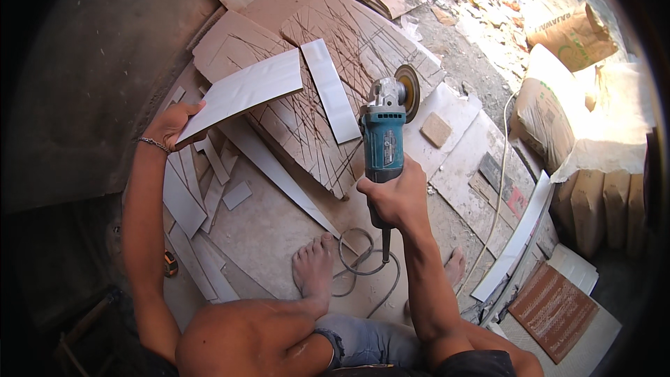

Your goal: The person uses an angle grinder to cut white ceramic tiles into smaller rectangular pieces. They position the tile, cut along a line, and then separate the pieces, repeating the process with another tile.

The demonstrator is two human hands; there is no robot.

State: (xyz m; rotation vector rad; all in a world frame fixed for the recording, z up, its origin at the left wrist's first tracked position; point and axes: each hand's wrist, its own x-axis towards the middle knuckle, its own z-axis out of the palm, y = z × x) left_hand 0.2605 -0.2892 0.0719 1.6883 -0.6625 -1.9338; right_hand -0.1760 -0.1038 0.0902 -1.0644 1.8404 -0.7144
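Observation:
My left hand (167, 124), with a chain bracelet at its wrist, grips one end of a white tile (244, 87). The tile is raised at a tilt above a board scored with many dark cut lines (289, 136). Wrapped around the lower body of a teal angle grinder (384, 143) is my right hand (399, 195). The grinder points away from me, its round disc (410, 91) standing at the right of the metal head, apart from the tile. Between tile and grinder, a narrow white tile strip (329, 91) lies on the scored board.
White tile offcuts (187, 199) litter the floor at left, near a tape measure (170, 264). The grinder's cord (400, 272) coils by my bare feet (313, 265). At right stand paper sacks (548, 108), a long white strip (513, 237) and a brown tile (555, 311). Rubble (481, 0) covers the far ground.

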